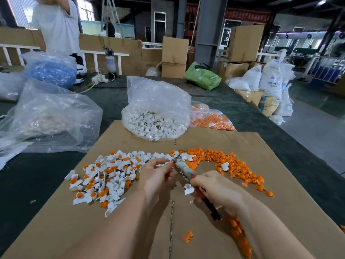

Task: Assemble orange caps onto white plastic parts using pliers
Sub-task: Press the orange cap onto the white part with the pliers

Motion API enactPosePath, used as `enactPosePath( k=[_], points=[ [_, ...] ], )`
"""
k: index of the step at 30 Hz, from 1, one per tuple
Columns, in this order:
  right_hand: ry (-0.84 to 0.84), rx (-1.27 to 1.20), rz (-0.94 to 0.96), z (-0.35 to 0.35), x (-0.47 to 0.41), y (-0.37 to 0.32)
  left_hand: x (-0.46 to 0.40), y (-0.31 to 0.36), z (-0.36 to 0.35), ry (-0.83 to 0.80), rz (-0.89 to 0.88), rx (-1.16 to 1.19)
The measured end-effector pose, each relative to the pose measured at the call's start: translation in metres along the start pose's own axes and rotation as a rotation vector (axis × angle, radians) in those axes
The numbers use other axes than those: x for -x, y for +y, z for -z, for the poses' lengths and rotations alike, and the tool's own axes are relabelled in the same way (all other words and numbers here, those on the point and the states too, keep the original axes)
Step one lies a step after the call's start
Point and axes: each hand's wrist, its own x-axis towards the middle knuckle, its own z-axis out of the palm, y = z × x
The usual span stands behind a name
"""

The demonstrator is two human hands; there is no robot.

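Pliers (pixel 183 170) sit in the right hand (pixel 216 189), whose fingers are curled round the dark handles, the nose pointing up and left toward the left hand (pixel 158 172). The left hand pinches a small white part (pixel 162 164) between thumb and fingertips, right at the nose of the pliers; whether an orange cap is already seated on it is too small to tell.

The main risk is a slip at the squeeze. The part is tiny and held only by fingertips, so if the nose closes off-centre the piece could shoot out, or the cap could go on crooked. The fingertips also lie just beside the metal, so a hasty squeeze might nip them.

Everything lies on a sheet of cardboard (pixel 242 212) spread over the dark counter (pixel 37 184). Left of the pliers is a heap of finished pieces (pixel 104 176), white bodies with orange showing in their round sockets. Right of the pliers, loose orange caps (pixel 229 163) trail away in a curved band, with more near the right forearm. One white part (pixel 188 188) lies alone just below the pliers. Beyond the pliers stand a clear bag of white parts (pixel 155 116) and, beside it, a bag of orange caps (pixel 212 120).
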Motion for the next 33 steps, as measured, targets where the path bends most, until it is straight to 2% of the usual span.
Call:
enactPosePath(
  k=[4, 11, 18, 25, 29, 31, 33],
  points=[
    [-0.103, -0.098, -0.043, 0.001, 0.003, -0.005, -0.003, 0.003, 0.002, 0.021, -0.003, -0.023],
    [-0.149, -0.025, -0.030, -0.002, 0.005, -0.006, -0.007, 0.000, 0.003, 0.035, 0.001, -0.035],
    [0.046, 0.267, 0.133, -0.007, 0.004, -0.004, -0.003, 0.000, 0.001, 0.031, -0.004, 0.000],
    [0.137, 0.312, 0.187, -0.014, 0.001, 0.007, 0.007, -0.001, -0.005, 0.048, -0.012, 0.016],
    [0.247, 0.227, 0.193, -0.016, -0.002, 0.020, 0.009, -0.002, -0.003, 0.064, 0.015, 0.046],
    [0.380, 0.277, 0.170, -0.013, -0.005, 0.026, 0.007, -0.006, 0.004, 0.063, -0.010, -0.063],
    [0.544, 0.469, 0.145, -0.006, -0.010, 0.032, 0.005, -0.014, 0.009, 0.042, -0.093, -0.255]
  ],
)
